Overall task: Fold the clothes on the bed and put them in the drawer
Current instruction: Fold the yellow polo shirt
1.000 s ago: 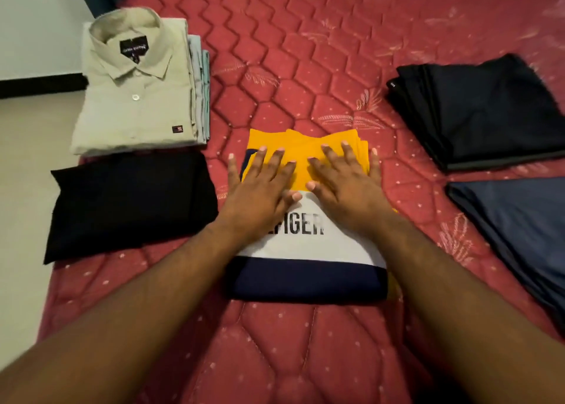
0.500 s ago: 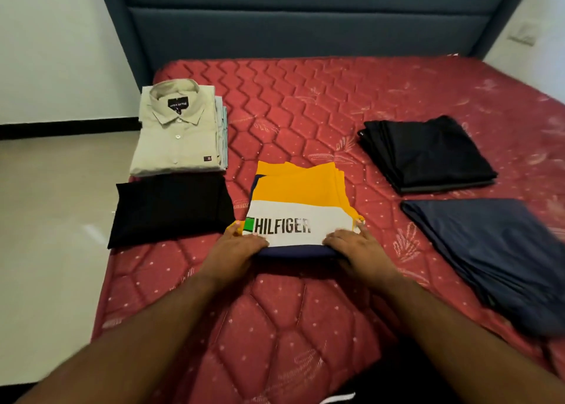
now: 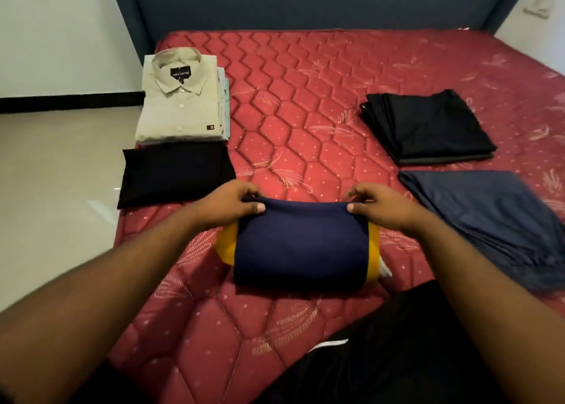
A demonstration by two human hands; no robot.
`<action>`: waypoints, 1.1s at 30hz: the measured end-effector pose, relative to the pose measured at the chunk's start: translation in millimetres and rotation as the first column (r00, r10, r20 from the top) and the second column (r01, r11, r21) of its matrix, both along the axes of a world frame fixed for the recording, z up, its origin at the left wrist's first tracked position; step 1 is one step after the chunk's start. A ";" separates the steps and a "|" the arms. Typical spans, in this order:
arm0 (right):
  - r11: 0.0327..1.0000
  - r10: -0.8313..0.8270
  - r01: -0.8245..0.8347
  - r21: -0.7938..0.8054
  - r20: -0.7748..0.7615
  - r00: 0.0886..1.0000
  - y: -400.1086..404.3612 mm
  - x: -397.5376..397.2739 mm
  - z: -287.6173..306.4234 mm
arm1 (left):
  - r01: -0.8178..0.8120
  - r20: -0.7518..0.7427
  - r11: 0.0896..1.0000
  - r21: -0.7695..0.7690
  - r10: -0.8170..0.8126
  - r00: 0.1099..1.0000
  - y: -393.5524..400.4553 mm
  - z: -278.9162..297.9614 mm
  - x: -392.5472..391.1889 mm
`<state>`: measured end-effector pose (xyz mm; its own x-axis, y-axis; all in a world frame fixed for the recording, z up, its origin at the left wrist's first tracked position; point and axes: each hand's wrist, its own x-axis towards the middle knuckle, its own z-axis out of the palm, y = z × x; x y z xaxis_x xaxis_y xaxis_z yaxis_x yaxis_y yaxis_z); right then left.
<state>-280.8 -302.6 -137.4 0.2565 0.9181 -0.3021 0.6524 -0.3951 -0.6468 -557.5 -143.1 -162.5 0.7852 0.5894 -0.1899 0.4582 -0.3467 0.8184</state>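
With my left hand (image 3: 235, 203) and right hand (image 3: 377, 205) pinching the far corners of the folded navy-and-yellow T-shirt (image 3: 301, 248) over the near bed (image 3: 305, 98), I judge folding done; next, carry it level to the drawer.

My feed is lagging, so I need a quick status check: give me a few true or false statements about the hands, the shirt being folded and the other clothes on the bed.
1. Both hands, left hand and right hand, pinch the top edge of the navy and yellow shirt. True.
2. The beige shirt lies unfolded. False: it is folded, buttoned, on top of a stack.
3. A folded black garment lies just in front of the beige shirt. True.
4. The right side of the mattress holds only one garment. False: black trousers and a dark blue garment lie there.
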 end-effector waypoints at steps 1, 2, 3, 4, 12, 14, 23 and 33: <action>0.999 -0.025 0.018 0.037 0.191 0.981 3.6 -4.2 -6.2 | -0.102 -0.016 0.992 0.078 0.104 0.994 -1.2 -6.1 5.8; 0.995 -0.054 0.020 0.102 0.341 0.938 4.4 -11.3 -10.9 | -0.198 -0.010 0.957 0.214 0.204 0.979 -7.2 -10.8 10.2; 0.978 -0.104 0.020 0.206 0.406 0.908 0.5 -23.3 -14.3 | -0.260 0.032 0.890 0.375 0.267 0.963 -18.3 -14.5 11.7; 0.948 -0.145 0.015 0.318 0.390 0.909 -5.3 -39.0 -17.9 | -0.277 0.081 0.815 0.509 0.275 0.958 -32.8 -18.4 12.7; 0.994 -0.010 0.059 -0.093 0.460 0.888 -4.5 -70.9 -89.6 | -0.012 -0.374 0.892 0.452 0.202 0.905 -70.4 -83.5 32.1; 0.992 -0.027 0.078 -0.103 0.424 0.905 2.2 -65.8 -94.5 | -0.025 -0.375 0.889 0.457 0.218 0.901 -61.0 -87.2 35.7; 0.894 -0.448 0.442 0.076 0.199 0.871 -20.5 -49.8 -65.3 | -0.432 -0.145 0.671 0.602 0.624 0.768 -76.7 -49.7 14.6; 0.734 -0.673 0.577 -0.358 -0.504 0.542 -41.6 -76.5 -30.8 | -0.682 -0.127 0.548 -0.485 0.727 0.675 -100.6 -43.0 13.9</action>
